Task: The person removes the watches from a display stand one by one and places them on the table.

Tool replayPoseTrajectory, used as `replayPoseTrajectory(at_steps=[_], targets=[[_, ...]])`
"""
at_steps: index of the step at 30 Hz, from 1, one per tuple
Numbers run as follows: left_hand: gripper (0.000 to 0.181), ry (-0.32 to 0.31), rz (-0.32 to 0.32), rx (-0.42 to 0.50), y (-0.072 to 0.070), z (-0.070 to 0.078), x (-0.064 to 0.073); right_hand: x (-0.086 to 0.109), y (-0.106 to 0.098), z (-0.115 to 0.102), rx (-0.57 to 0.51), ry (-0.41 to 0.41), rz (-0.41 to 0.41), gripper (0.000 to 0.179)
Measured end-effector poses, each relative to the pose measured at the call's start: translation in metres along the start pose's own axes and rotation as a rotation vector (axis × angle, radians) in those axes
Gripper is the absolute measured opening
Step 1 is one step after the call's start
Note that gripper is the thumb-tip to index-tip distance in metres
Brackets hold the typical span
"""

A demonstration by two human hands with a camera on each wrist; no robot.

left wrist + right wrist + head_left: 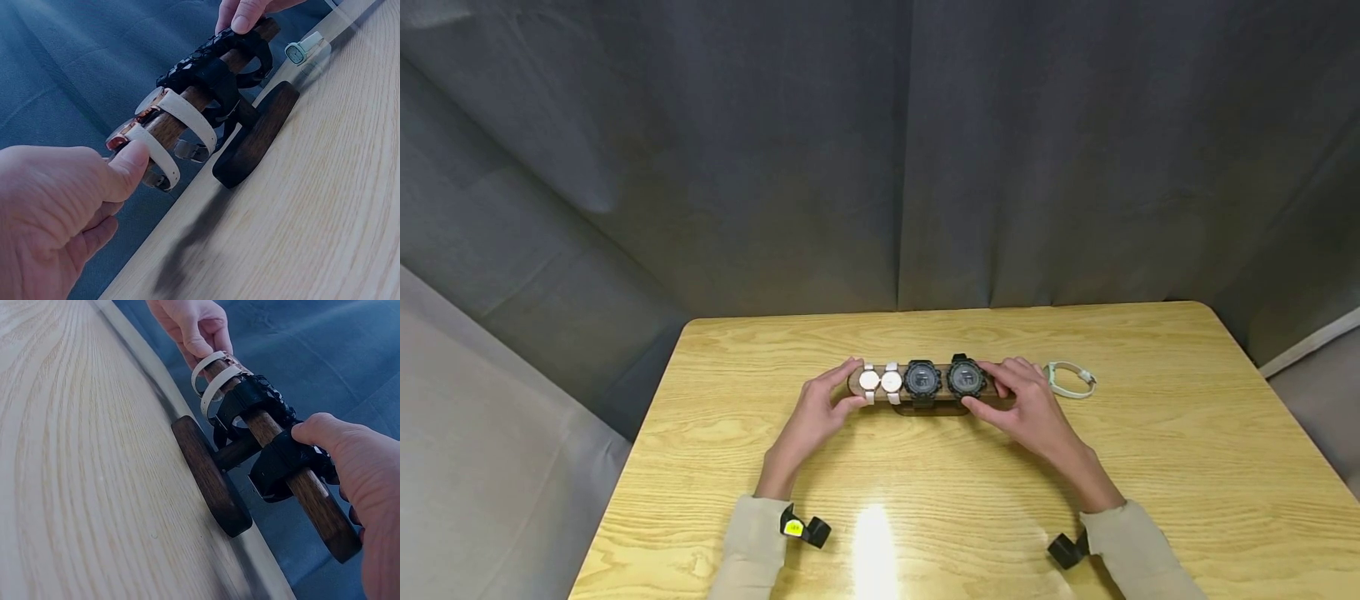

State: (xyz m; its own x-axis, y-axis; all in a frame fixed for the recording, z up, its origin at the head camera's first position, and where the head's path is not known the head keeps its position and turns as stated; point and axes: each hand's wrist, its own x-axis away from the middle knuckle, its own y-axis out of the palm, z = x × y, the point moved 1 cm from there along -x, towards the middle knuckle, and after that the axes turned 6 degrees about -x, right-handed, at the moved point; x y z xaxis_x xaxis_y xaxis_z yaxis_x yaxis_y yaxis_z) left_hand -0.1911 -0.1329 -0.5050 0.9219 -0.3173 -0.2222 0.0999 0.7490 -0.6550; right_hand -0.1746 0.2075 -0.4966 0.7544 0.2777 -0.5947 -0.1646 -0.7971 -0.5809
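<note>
Head view: we've got a table [722, 500], the stand [955, 410] on it, long axis left-right between both hands. Right hand [1033, 408], fingers curled, grips the outer black watch [966, 378] near the stand's right end; left hand [820, 408] pinches its left end, thumb against the outer white watch [868, 381]. Inner black watch [922, 379] and inner white watch [891, 382] sit between. Pale watch [1091, 381] lies beyond the right end, right hand nearer. Left wrist view shows us its square dial [294, 54], which head view doesn't; right wrist view, the stand's bare right end.
</note>
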Motion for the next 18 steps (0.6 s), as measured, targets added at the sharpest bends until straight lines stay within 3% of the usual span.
replayPoseTrajectory(at_steps=[18], targets=[[0.059,0.010,-0.008,-0.003,-0.0012,0.0002,-0.0005,-0.0005,-0.0083,0.0036,0.019,0.003,0.003,0.050]])
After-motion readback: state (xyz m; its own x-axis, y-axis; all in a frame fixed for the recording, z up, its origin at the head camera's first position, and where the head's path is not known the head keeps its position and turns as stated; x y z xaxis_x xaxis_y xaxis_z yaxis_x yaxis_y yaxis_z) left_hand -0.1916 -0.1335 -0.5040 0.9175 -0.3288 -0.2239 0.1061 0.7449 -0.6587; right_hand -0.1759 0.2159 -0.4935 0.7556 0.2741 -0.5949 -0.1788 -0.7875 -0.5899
